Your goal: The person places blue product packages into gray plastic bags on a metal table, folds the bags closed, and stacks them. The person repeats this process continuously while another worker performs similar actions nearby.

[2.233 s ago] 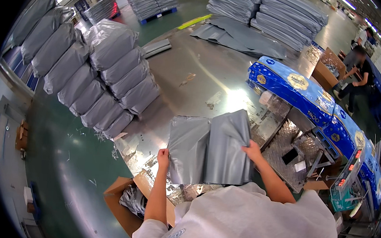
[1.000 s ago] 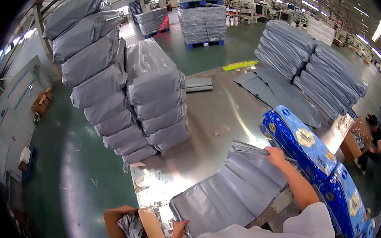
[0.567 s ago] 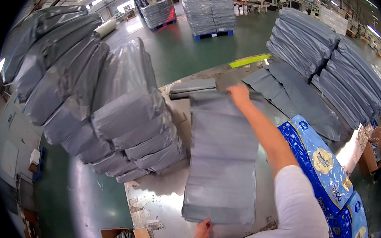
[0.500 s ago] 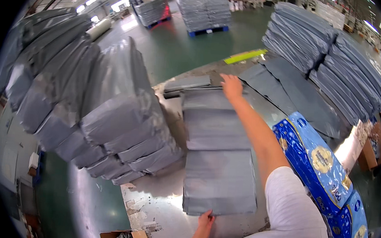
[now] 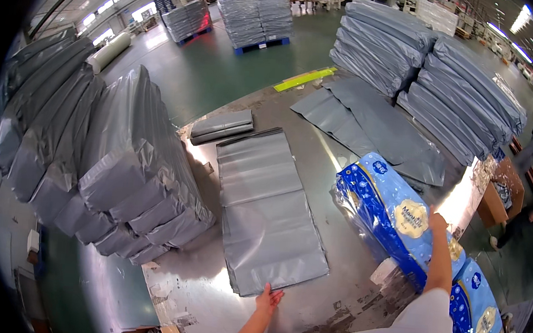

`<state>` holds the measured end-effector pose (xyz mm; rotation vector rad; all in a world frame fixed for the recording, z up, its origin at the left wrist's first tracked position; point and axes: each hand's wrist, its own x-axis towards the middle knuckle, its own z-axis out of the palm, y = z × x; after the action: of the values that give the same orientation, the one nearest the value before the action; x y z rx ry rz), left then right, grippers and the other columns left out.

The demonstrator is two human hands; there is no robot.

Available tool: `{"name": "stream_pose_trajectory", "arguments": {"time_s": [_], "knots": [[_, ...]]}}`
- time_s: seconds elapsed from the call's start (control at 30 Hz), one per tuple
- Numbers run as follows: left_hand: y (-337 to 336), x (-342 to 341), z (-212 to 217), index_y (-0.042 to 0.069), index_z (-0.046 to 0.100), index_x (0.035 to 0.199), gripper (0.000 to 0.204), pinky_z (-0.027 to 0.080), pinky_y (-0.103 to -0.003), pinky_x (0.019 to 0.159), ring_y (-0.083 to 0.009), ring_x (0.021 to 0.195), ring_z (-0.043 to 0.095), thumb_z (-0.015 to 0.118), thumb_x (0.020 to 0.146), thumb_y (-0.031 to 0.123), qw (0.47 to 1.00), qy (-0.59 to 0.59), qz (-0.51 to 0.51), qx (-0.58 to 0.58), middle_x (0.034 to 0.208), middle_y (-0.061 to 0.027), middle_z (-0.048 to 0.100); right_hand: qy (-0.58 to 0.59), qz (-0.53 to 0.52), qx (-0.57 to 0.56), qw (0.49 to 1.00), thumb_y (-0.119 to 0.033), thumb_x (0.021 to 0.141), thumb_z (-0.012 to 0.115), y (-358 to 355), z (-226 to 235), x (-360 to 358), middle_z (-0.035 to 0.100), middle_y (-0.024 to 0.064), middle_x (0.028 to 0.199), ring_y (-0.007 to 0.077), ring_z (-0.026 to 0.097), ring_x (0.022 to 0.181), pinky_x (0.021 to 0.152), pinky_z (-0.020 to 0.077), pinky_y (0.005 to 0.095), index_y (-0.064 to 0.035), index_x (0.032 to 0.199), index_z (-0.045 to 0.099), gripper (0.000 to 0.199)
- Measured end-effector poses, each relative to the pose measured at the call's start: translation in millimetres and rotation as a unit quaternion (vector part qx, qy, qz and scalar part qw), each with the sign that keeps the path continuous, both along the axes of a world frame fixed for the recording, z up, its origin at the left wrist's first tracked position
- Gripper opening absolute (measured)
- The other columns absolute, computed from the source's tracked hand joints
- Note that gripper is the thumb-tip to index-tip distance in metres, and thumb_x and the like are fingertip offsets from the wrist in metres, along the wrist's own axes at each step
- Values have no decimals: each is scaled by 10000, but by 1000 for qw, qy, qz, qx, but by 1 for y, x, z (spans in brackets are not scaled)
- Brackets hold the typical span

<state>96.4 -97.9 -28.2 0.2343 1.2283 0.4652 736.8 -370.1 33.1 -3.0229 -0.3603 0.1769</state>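
Note:
A flat stack of grey plastic sheets or bags (image 5: 274, 221) lies lengthwise on the metal table, with a crease across its middle. At its near edge is my left hand (image 5: 269, 299), palm partly up and fingers apart, the fingertips touching or almost touching the edge. My right arm reaches over to the right, where my right hand (image 5: 438, 221) rests at the far right side of a blue plastic-wrapped package (image 5: 396, 200) with a pale round emblem. The fingers of that hand are too small and partly hidden to read.
Tall grey wrapped bundles (image 5: 122, 154) stand along the left. More grey bundles (image 5: 385, 47) are stacked at the back right, beside loose grey sheets (image 5: 372, 122). A folded grey bundle (image 5: 222, 126) lies beyond the stack. A second blue package (image 5: 476, 305) sits nearer me; co-workers are at far right.
My right hand has left the far end of the grey stack and swung right to the blue package. The left hand stays at the near edge, its fingers now apart. The view has shifted right.

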Motion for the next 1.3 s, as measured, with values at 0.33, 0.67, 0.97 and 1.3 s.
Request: {"name": "stream_pose_trajectory", "arguments": {"time_s": [0.33,0.67,0.97,1.3], "knots": [[-12,-5,-42,-59,576,652,827,464,-270,404,-233,452,584,307,779,714,979,45,-199,27,548,-155,582,463,-7,355,812,-600,852,327,-2,-46,-266,614,167,984,229,573,921,821,428,333,48,1051,570,720],[-110,110,66,106,375,1311,748,370,-320,933,-216,1090,485,157,847,651,904,-190,-361,126,1224,-122,496,459,-58,733,499,-348,835,547,-2,-50,-332,572,120,1034,214,564,912,789,465,319,-6,1158,478,475],[-133,26,152,58,166,1378,756,341,-306,949,-195,1148,402,622,803,238,882,-184,-266,343,1284,-124,390,554,15,625,549,-218,752,636,6,87,-390,501,149,1129,248,538,972,790,471,352,-42,1293,307,658],[-216,-212,36,9,361,1297,649,325,-344,961,-229,1136,441,388,881,505,926,57,-282,246,1252,-143,452,600,146,490,615,-195,694,719,-31,-22,-562,268,124,1381,214,287,1251,1018,245,320,-37,1391,107,940]]}}
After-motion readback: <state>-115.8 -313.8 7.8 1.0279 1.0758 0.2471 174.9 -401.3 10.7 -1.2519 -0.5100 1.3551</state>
